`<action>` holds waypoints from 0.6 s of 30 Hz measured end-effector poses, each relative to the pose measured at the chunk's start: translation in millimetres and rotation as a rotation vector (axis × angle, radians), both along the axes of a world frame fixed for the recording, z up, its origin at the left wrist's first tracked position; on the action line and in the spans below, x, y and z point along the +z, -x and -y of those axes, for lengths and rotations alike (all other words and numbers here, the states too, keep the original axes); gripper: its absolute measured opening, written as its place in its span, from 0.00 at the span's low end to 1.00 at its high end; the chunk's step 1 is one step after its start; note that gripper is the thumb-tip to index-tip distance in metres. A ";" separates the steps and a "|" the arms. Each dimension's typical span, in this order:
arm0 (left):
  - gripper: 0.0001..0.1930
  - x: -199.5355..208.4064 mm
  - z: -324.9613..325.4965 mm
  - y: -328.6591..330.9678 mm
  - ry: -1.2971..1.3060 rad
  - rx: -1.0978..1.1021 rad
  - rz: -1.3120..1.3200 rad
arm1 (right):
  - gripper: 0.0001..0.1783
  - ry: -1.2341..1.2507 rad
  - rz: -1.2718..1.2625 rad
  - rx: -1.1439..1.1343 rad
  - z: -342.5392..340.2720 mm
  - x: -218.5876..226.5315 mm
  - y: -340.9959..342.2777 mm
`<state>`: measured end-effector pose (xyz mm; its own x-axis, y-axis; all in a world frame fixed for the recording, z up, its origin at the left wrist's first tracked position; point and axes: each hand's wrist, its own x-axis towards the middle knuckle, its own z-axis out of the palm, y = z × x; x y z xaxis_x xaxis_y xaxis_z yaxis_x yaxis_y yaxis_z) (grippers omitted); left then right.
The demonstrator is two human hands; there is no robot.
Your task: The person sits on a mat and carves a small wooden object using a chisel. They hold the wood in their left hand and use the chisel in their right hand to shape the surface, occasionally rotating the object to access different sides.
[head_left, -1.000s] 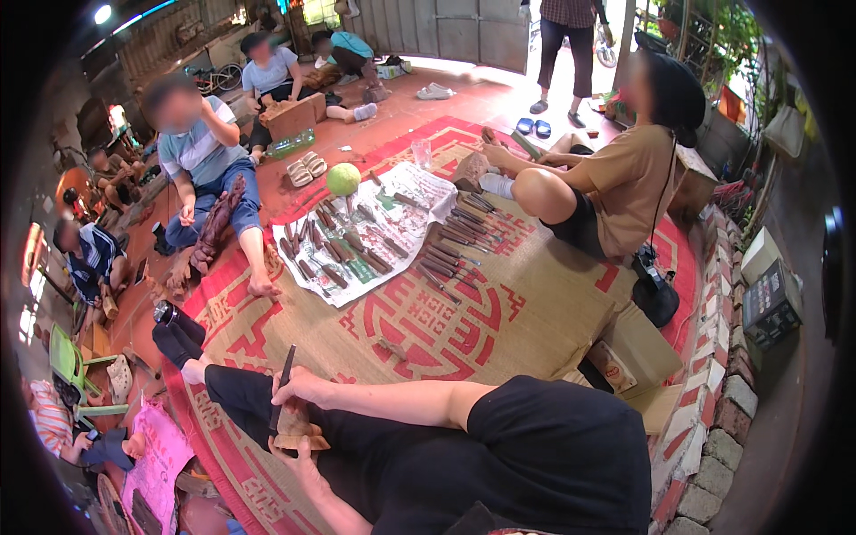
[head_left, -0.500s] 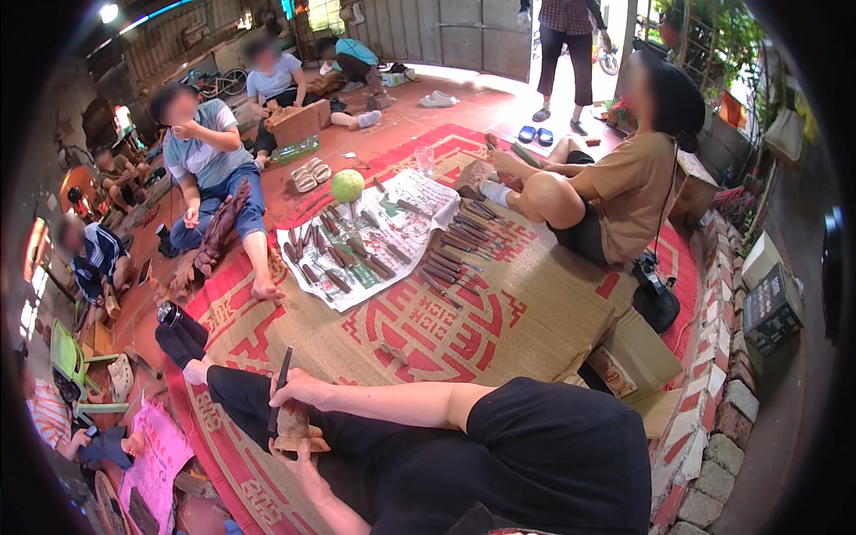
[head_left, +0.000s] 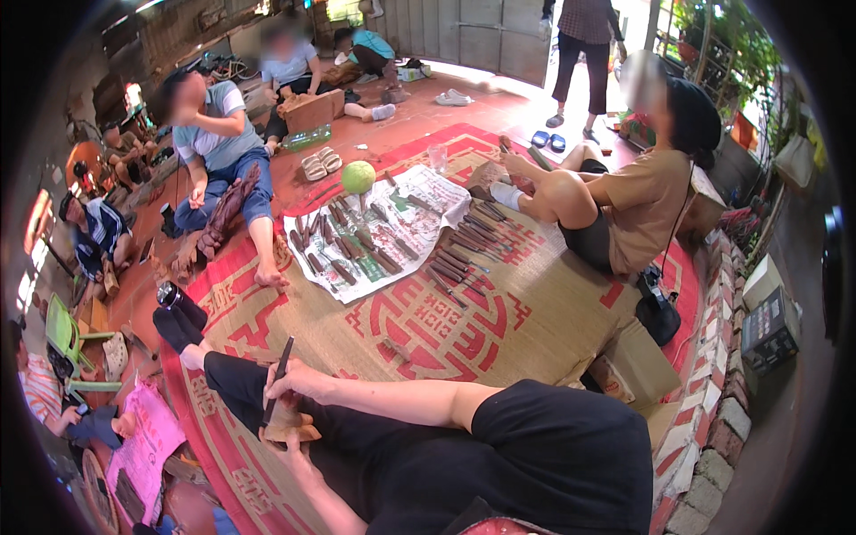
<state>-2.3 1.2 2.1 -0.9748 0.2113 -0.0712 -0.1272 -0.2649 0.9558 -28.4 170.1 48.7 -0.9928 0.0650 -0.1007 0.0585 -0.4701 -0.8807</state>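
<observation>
My right hand (head_left: 301,382) grips a slim, dark pen-shaped tool (head_left: 282,361), held steeply with its lower end at a small brown wood piece (head_left: 287,423). Beneath, my left hand (head_left: 303,460) is closed around that wood piece, close to my black-clad legs. The tool's tip and the exact spot it touches are too small to make out. Beyond my legs, a white printed sheet (head_left: 426,189) on the mat bears several dark-handled carving tools (head_left: 343,272). More such tools (head_left: 455,267) lie beside the sheet.
A red-patterned straw mat (head_left: 446,357) spreads under me. A green round fruit (head_left: 358,176) and a clear cup (head_left: 438,157) stand past the sheet. One person (head_left: 637,201) sits at right, another (head_left: 223,152) at left. An open cardboard box (head_left: 637,361) and a brick edging (head_left: 704,383) lie at right.
My view has shifted slightly. The tool in my right hand leans more, and the wood piece has turned a little in my left hand. The seated person at left has a hand higher, at the head.
</observation>
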 end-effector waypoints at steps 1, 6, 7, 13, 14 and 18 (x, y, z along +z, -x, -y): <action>0.45 4.4 -0.5 0.6 -0.003 0.022 0.010 | 0.05 0.030 -0.014 0.003 1.5 0.2 1.0; 0.46 0.1 -7.7 16.6 -0.022 0.037 0.001 | 0.07 0.035 0.039 -0.010 -6.8 -8.5 11.2; 0.46 -1.2 -8.8 17.1 -0.016 0.058 0.021 | 0.07 0.045 0.065 0.009 -7.7 -11.0 13.9; 0.48 -17.7 4.7 19.0 0.007 0.092 0.062 | 0.07 0.052 0.135 0.022 -2.8 -24.7 22.8; 0.48 -20.9 5.9 22.3 0.035 0.090 0.051 | 0.07 0.050 0.133 0.030 -3.1 -25.2 25.6; 0.50 -28.1 12.5 27.1 0.125 0.138 -0.002 | 0.08 0.120 0.082 0.037 0.2 -28.1 37.2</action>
<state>-29.4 -11.3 -26.0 -0.9941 0.0654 -0.0868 -0.0962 -0.1585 0.9827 -65.6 169.9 20.6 -0.9824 0.0110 -0.1863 0.1472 -0.5678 -0.8099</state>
